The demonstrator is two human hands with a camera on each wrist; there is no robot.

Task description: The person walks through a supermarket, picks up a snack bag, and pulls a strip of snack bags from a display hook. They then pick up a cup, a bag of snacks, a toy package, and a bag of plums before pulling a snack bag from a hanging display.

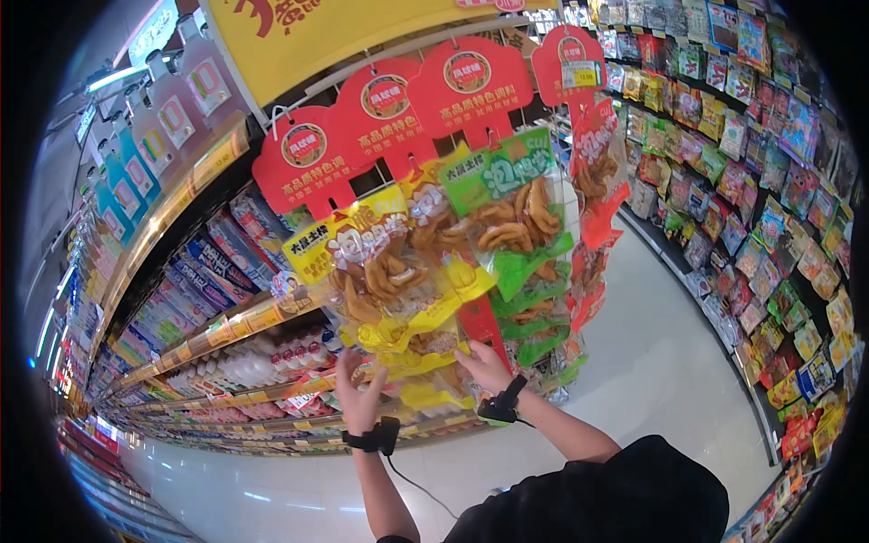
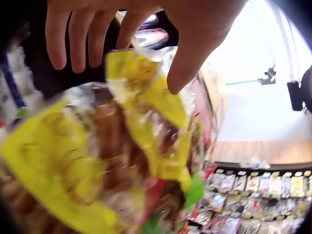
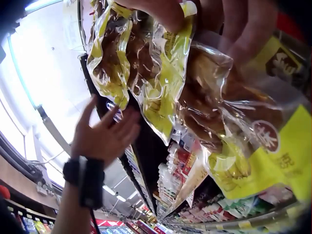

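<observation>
Yellow snack bags (image 1: 380, 281) with brown curled pieces behind clear windows hang in front of me on red hanging strips (image 1: 312, 163). Beside them on the right hang green bags (image 1: 525, 213) of the same kind. My right hand (image 1: 487, 369) is at the lower yellow bags; in the right wrist view its thumb (image 3: 163, 13) and fingers pinch the edge of a yellow bag (image 3: 168, 87). My left hand (image 1: 362, 396) is raised at the left of the lower bags, fingers spread and holding nothing. The left wrist view has its fingers (image 2: 80, 39) straight above a yellow bag (image 2: 63, 161).
Shelves with boxes (image 1: 217, 262) and bottles (image 1: 154, 118) run along the left. At the far right stands a curved rack of small hanging packets (image 1: 724, 127). Pale shop floor (image 1: 661, 344) lies between. Red bags (image 1: 593, 217) hang at the display's right edge.
</observation>
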